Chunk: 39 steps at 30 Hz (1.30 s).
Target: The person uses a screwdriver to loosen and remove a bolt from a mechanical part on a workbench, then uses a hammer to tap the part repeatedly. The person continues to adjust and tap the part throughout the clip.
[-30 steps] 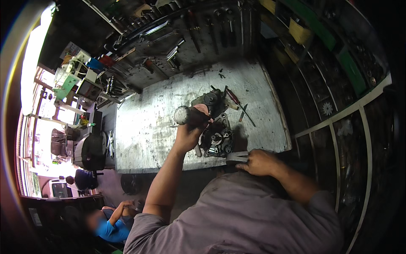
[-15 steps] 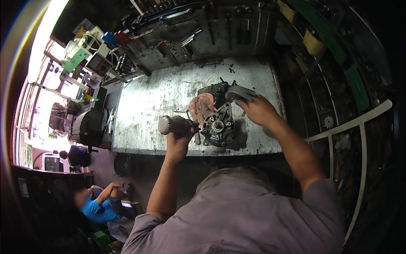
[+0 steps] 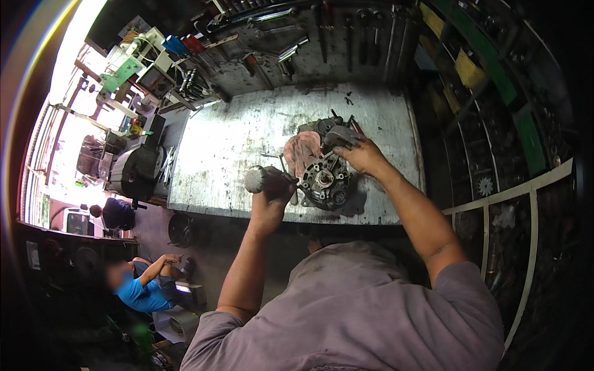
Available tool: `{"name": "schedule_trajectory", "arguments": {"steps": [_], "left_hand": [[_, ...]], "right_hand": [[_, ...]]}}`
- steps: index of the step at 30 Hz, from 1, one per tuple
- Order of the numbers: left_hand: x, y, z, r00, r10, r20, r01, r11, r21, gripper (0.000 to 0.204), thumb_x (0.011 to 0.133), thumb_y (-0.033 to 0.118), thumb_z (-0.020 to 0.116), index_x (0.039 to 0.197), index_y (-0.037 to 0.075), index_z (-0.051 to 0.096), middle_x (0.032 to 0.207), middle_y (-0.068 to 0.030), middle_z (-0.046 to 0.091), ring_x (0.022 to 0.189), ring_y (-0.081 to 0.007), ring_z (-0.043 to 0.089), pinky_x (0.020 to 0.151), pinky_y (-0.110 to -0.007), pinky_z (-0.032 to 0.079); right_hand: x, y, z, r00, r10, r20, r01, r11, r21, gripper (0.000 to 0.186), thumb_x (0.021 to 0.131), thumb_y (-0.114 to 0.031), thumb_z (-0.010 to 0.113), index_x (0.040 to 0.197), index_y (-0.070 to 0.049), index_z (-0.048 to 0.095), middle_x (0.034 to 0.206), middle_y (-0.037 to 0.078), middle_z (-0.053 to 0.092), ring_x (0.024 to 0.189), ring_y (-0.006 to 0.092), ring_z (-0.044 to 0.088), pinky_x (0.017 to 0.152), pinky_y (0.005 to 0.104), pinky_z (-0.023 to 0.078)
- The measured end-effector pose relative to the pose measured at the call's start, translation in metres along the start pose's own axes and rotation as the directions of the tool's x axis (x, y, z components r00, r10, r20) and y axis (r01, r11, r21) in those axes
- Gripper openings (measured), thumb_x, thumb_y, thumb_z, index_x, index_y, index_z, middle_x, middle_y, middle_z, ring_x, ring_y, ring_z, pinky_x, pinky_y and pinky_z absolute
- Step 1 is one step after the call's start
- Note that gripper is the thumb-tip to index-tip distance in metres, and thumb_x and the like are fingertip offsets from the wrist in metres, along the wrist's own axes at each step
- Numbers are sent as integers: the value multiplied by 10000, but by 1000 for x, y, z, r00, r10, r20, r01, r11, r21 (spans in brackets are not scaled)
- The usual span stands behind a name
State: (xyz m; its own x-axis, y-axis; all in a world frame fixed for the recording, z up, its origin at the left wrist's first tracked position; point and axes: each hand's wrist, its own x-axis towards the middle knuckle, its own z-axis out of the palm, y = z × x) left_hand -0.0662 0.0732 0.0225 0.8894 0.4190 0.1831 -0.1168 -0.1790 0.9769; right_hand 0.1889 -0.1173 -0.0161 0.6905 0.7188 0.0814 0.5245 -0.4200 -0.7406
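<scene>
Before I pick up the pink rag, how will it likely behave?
The pink rag will probably hang limp, since it lies in soft folds. It should be light, as it looks like thin cloth. Its edge lies up against the engine part, so it might snag there.

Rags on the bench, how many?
1: pink rag, just left of the metal casing, between the left hand and right hand. Any beneath the parts would be hidden.
</scene>
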Motion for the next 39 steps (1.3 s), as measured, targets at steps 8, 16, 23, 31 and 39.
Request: {"name": "schedule_trajectory", "arguments": {"steps": [8,16,23,31,39], "left_hand": [[5,-2,3,999,-10,-34,10,1000,12,154,1013,20,777,1074,7,636,1073,-70,646,967,-163,643,864,-344,547],[22,3,0,998,68,21,-70,986,150,146,1017,20,772,1105,-6,659,1066,-84,666,978,-181,669,878,-360,558],[28,-2,1,998,42,38,-45,995,86,141,1024,36,772,1122,-3,679,1073,-88,686,1004,-178,681,877,-365,560],[37,8,18,997,-37,-73,56,956,287,201,969,49,861,1024,29,669,942,-30,712,854,-125,647,802,-331,547],[51,-8,40,968,131,-213,-34,914,405,275,977,65,857,1077,36,603,959,-62,720,859,-154,705,794,-334,580]], "right_hand": [[-28,-5,-7,982,187,-10,-184,976,118,528,1028,-362,807,1482,-120,689,1417,150,756,1300,293,719,1109,382,545],[-38,-4,-5,981,187,-44,-187,982,11,508,1062,-475,700,1455,-154,700,1374,184,752,1260,386,718,1073,448,580],[-41,-9,-10,988,151,-41,-154,984,-88,494,1062,-448,700,1461,-157,689,1368,192,753,1245,395,722,1056,468,586],[-53,-9,-9,969,243,-42,-242,970,10,487,1049,-412,730,1456,-146,698,1346,199,764,1232,412,728,1033,470,590],[-72,-10,-9,968,218,-121,-206,973,104,460,1039,-371,762,1433,-137,719,1256,214,793,1175,410,762,979,479,607]]}}
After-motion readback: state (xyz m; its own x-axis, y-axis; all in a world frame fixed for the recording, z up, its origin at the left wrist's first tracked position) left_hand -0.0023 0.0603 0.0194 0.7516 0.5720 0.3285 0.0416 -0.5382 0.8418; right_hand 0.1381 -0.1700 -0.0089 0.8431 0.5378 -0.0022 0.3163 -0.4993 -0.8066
